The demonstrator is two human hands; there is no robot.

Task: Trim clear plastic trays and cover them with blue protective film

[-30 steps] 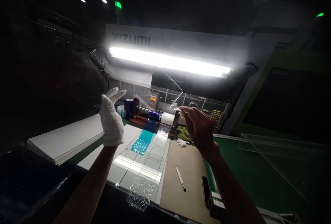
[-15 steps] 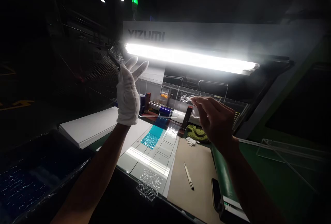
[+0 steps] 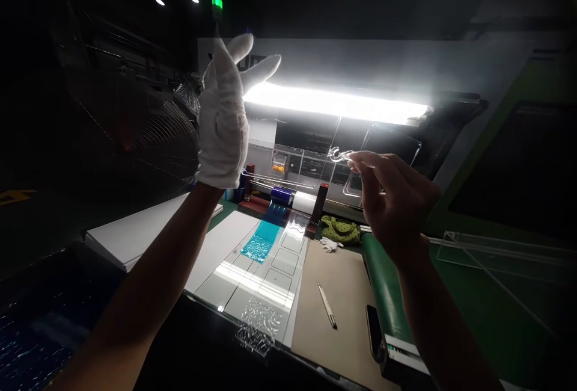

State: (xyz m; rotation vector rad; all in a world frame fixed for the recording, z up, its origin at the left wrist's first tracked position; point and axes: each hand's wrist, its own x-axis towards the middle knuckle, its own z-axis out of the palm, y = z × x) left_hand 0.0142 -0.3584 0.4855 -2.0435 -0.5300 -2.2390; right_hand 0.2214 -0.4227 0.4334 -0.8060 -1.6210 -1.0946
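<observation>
My right hand (image 3: 396,195), bare, pinches the curled clear stem of a transparent plastic moulding (image 3: 338,155) between thumb and fingertips. Thin, see-through rectangular panels with rounded corners extend on both sides of that stem; the left panel (image 3: 288,180) and the right panel (image 3: 396,132) show mainly by their bright edges. In a white glove, my left hand (image 3: 223,114) is raised beside the left panel, fingers stretched upward and apart. Whether it touches the panel's edge I cannot tell.
A bright tube lamp (image 3: 338,102) crosses behind. Below lie a clear-topped sheet with outlines (image 3: 234,277), blue film (image 3: 264,240), a pen-like tool (image 3: 327,305) on brown board (image 3: 342,343), a phone (image 3: 373,331), a crumpled white glove (image 3: 331,245), a green pouch (image 3: 340,230) and stacked white sheets (image 3: 139,228).
My left hand has moved up and appears larger. My right hand has shifted right with the clear moulding, whose panels now tilt differently. The view has turned slightly right.
</observation>
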